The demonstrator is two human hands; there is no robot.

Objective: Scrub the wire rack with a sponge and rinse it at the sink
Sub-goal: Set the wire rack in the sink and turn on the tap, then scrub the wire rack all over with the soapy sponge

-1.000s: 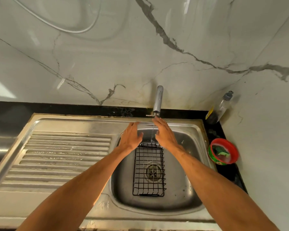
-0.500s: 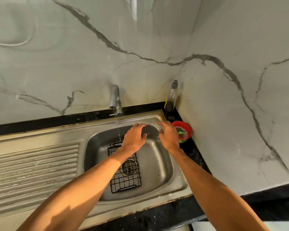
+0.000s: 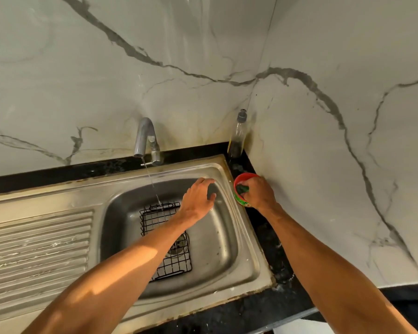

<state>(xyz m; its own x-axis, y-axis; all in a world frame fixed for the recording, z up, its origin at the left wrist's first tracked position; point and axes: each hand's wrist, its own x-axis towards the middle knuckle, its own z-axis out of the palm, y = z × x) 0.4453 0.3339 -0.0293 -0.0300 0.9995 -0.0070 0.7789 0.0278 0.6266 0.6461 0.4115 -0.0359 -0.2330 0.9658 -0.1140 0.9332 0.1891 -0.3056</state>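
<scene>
– Right hand (image 3: 258,192), item one: where, and in what state?
– At the red bowl (image 3: 245,175), which stands on the black counter (image 3: 273,239) just right of the sink (image 3: 247,239). Its fingers curl down into the bowl and close on the dark green sponge (image 3: 241,188).
– Left hand (image 3: 196,198)?
– Over the far right part of the basin, palm down, fingers loosely spread, holding nothing. Whether it touches the steel I cannot tell.
– Rack (image 3: 159,220)?
– One, black wire, lying flat on the basin floor over the drain (image 3: 179,247). The left forearm crosses above its middle and hides part of it. Neither hand touches it.
– Tap (image 3: 144,137)?
– Chrome, at the sink's back edge, water on. A thin stream lands on the rack's far end.
– Other entries?
– Bottle (image 3: 237,137): clear, grey cap, dark liquid low inside, upright in the corner behind the bowl.
– Drainboard (image 3: 34,249): ribbed steel, left of the basin, wet streaks on it.
– Walls (image 3: 106,80): pale marble with grey veins, one behind the sink and one to its right, meeting at the bottle's corner.
</scene>
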